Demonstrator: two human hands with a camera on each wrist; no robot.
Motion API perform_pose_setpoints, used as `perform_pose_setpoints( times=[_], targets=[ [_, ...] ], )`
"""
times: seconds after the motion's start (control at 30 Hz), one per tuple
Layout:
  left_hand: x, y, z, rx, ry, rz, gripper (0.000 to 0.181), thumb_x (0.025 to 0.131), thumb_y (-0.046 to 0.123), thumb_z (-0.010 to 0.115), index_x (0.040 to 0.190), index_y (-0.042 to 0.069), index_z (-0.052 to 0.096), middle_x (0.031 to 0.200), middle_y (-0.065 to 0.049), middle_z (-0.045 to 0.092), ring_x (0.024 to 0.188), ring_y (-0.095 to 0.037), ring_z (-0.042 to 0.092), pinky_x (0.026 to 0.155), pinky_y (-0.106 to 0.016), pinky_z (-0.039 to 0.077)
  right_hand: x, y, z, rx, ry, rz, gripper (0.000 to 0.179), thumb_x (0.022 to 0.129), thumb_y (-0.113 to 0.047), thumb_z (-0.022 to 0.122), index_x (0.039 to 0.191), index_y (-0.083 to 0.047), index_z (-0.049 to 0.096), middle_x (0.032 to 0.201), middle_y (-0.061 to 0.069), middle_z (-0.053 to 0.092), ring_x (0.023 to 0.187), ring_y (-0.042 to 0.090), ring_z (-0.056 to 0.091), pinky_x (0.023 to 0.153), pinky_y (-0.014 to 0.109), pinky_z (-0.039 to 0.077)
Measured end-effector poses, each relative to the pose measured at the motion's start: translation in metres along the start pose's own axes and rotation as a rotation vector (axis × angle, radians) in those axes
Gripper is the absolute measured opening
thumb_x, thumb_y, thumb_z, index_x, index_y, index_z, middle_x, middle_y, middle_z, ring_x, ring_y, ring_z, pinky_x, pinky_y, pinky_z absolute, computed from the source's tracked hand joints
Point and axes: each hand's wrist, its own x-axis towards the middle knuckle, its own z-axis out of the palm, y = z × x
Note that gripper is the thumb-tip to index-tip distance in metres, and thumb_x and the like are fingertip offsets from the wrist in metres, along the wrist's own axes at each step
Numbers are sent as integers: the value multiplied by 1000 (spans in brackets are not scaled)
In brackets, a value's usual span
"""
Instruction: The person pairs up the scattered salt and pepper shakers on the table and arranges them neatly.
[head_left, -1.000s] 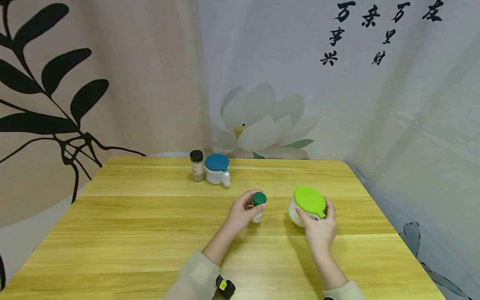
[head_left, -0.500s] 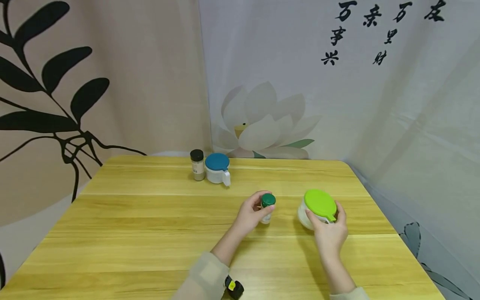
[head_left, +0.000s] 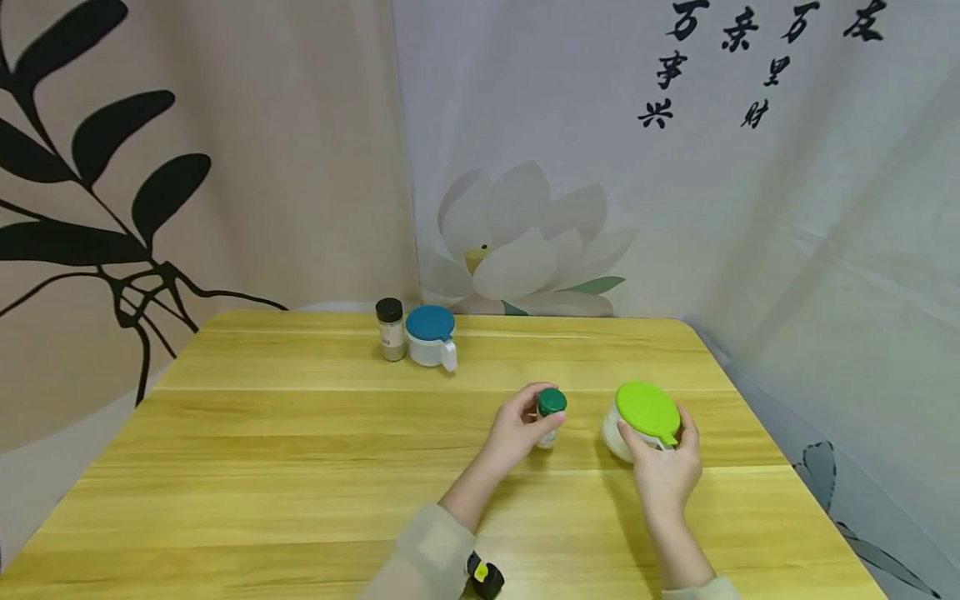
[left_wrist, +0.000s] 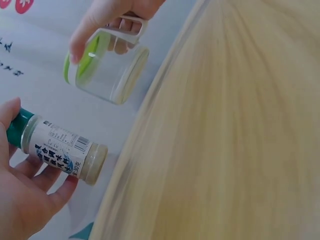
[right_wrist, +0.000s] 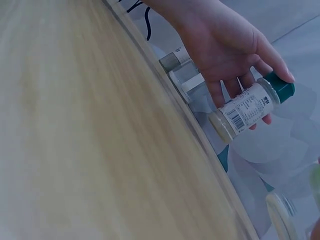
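Note:
My left hand (head_left: 516,429) grips a small seasoning bottle (left_wrist: 60,145) with a dark green cap and a printed white label. The thumb lies by the cap while the other fingers wrap behind the body. A clear jar (left_wrist: 107,70) with a lime-green lid (head_left: 647,408) and white handle is held by my right hand (head_left: 667,475), thumb at the lid's edge. Both containers stand upright side by side over the right half of the table, a hand's width or so apart. In the right wrist view, the jar is cut off at the lower right.
At the table's back edge stand a black-capped seasoning bottle (head_left: 391,333) and a white-handled jar with a blue lid (head_left: 431,325), close together. The wooden table (head_left: 262,467) meets printed curtains behind. A black strapped device (head_left: 486,579) is at my left cuff.
Both hands have moved right and slightly nearer to me, carrying the green-capped bottle and the lime-lidded jar. The two back containers stay in place.

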Motion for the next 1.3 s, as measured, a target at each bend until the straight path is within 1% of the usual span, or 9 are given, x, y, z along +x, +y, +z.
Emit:
perform_pose_setpoints(
  times=[0.17,0.37,0.57,0.8,0.93,1.17,1.3],
  targets=[
    [2,-2,5,7,11,-6,37,88,21,72,124,17,61,102,1,65,86,-15,59,74,-30,50,1,3,0,3,10,5,85,68,-25,89,139,-6,46,121,11,54,115,25,48,95,43,37],
    [4,-3,12,-3,27,5,37,87,19,73,122,17,62,101,2,65,86,-14,59,74,-30,49,1,4,0,-4,17,0,86,67,-23,89,139,-4,46,122,13,54,115,26,48,95,42,38],
    [5,-5,19,-4,37,11,36,87,20,73,120,17,62,97,2,65,81,-13,58,71,-29,49,2,8,1,-18,15,-10,86,68,-24,89,139,-4,45,122,12,55,114,24,48,90,39,39],
    [5,-6,27,-1,57,3,35,85,21,75,118,18,64,94,4,64,81,-13,58,73,-29,48,4,13,2,-8,7,-17,86,67,-24,89,139,-3,45,124,13,53,116,27,47,95,45,38],
    [5,-7,29,-7,62,3,35,85,21,75,118,17,64,95,4,64,82,-13,58,75,-31,47,5,15,3,-6,-1,-15,87,67,-25,89,139,-3,45,124,14,53,117,28,46,96,46,37],
    [5,-11,31,0,68,-10,34,85,23,75,118,23,64,95,6,64,83,-12,58,76,-32,47,6,18,4,-5,0,-26,87,67,-25,89,138,-3,45,125,15,54,117,28,47,97,46,37],
    [5,-13,32,8,71,-4,35,85,23,75,118,21,64,95,5,64,83,-13,58,75,-31,47,5,18,4,-1,-4,-22,87,67,-24,89,139,-3,44,126,15,53,117,27,46,97,46,36]
  ],
)
